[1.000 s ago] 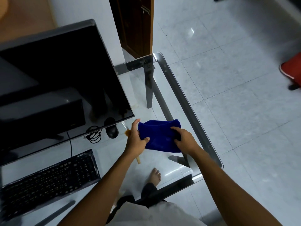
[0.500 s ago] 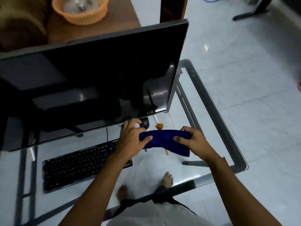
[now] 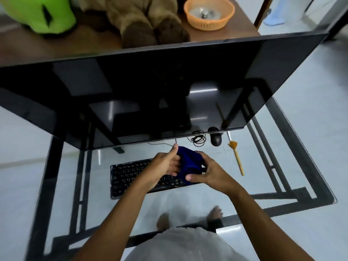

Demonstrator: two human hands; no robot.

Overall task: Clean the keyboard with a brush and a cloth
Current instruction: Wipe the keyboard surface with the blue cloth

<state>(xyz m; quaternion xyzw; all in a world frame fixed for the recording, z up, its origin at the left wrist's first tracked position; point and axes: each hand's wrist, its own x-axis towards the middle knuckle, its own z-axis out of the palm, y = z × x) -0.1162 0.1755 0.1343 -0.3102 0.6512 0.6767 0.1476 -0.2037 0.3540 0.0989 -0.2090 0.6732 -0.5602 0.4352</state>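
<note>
We grip the bunched blue cloth [image 3: 189, 162] with left hand [image 3: 165, 164] and right hand [image 3: 209, 173], fingers closed on it, above the keyboard [image 3: 131, 176]. The glass desk [image 3: 282, 166] stands on pale floor tiles [image 3: 320, 91].

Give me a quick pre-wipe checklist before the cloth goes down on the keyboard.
1. Cloth in hand: ok, the blue cloth is bunched between the left hand and right hand.
2. Keyboard reachable: ok, directly under the hands.
3. Keys unobstructed: cannot tell, the hands hide its right end.
4. Brush out of the way: ok, lying on the glass desk, right of the keyboard.
5. Mouse and cable out of the way: ok, behind the keyboard.
</note>
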